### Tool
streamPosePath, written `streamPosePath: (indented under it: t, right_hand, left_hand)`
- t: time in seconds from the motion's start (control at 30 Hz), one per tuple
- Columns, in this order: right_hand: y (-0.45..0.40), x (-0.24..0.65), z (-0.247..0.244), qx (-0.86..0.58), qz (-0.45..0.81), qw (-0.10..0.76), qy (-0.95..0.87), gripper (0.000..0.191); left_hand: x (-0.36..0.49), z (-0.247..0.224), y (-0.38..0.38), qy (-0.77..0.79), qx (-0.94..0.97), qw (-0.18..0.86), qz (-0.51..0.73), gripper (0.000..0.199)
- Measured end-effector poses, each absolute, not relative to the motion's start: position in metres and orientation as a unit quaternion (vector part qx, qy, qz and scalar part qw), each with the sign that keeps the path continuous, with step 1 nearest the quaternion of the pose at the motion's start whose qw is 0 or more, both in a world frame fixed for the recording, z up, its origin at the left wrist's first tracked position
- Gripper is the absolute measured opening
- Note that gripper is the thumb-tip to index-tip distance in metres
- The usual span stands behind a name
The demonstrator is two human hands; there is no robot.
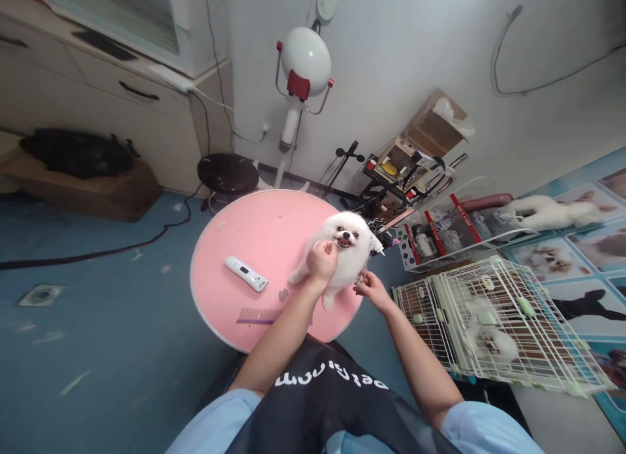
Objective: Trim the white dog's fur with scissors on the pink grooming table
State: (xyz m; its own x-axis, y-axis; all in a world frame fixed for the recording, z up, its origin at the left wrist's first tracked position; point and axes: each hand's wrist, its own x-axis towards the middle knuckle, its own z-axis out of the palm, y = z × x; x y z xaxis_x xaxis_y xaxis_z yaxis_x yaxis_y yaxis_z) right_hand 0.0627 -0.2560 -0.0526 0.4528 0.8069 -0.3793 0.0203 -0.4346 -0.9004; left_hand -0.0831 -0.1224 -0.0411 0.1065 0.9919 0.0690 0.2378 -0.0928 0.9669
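While the left hand (323, 261) curls at the chin of the white dog (348, 261) on the worktop (264, 229), I cannot tell whether it grips. Rightward, the right hand (370, 287) grasps scissors (364, 272), their long axis running upward beside the dog's coat.

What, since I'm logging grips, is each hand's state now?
Left hand: closed near the white dog's mouth; grip unclear.
Right hand: holding scissors.

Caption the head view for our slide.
White dog on a pink table, left hand at its muzzle, right hand holding scissors.
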Motion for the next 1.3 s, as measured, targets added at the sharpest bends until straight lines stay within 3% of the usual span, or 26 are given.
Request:
streamPosePath:
  t: [0.1, 0.2, 0.33, 0.53, 0.67, 0.77, 0.87, 0.93, 1.03, 1.1, 1.2, 1.27, 1.3]
  right_hand:
    - [-0.284, 0.040, -0.085, -0.749, 0.396, 0.493, -0.196, 0.054]
    - [-0.321, 0.009, -0.123, -0.748, 0.355, 0.505, -0.245, 0.047]
    - [-0.324, -0.028, -0.142, -0.713, 0.413, 0.414, -0.387, 0.035]
    - [-0.252, -0.055, -0.120, -0.648, 0.462, 0.361, -0.486, 0.030]
    - [-0.294, -0.047, -0.127, -0.667, 0.503, 0.310, -0.454, 0.034]
    - [-0.350, -0.018, -0.116, -0.748, 0.409, 0.342, -0.396, 0.039]
    - [-0.358, 0.028, -0.042, -0.804, 0.280, 0.346, -0.394, 0.041]
    - [-0.320, 0.057, 0.038, -0.810, 0.252, 0.245, -0.469, 0.042]
    - [-0.221, 0.073, 0.153, -0.757, 0.250, -0.039, -0.602, 0.041]
    - [-0.153, 0.059, 0.199, -0.699, 0.205, -0.223, -0.648, 0.038]
    - [-0.078, 0.022, 0.216, -0.624, 0.150, -0.449, -0.622, 0.017]
    - [-0.050, 0.001, 0.207, -0.589, 0.131, -0.531, -0.595, 0.017]
    - [-0.041, -0.005, 0.201, -0.590, 0.111, -0.531, -0.598, 0.017]
  left_hand:
    - [-0.083, -0.040, -0.123, 0.514, 0.610, 0.444, 0.408, 0.015]
    - [-0.082, -0.039, -0.126, 0.513, 0.623, 0.445, 0.388, 0.015]
    - [-0.082, -0.036, -0.130, 0.497, 0.645, 0.446, 0.372, 0.015]
    - [-0.086, -0.027, -0.133, 0.495, 0.671, 0.435, 0.340, 0.017]
    - [-0.089, -0.027, -0.134, 0.493, 0.671, 0.430, 0.349, 0.017]
    - [-0.086, -0.029, -0.138, 0.486, 0.647, 0.455, 0.371, 0.018]
    - [-0.079, -0.030, -0.143, 0.454, 0.620, 0.496, 0.405, 0.025]
    - [-0.076, -0.030, -0.146, 0.439, 0.608, 0.515, 0.416, 0.029]
    - [-0.073, -0.030, -0.150, 0.441, 0.598, 0.525, 0.413, 0.029]
    - [-0.072, -0.031, -0.154, 0.439, 0.590, 0.535, 0.415, 0.028]
    - [-0.069, -0.034, -0.160, 0.439, 0.571, 0.545, 0.429, 0.025]
    - [-0.066, -0.036, -0.161, 0.437, 0.564, 0.549, 0.434, 0.023]
    - [-0.065, -0.036, -0.162, 0.434, 0.564, 0.553, 0.434, 0.021]
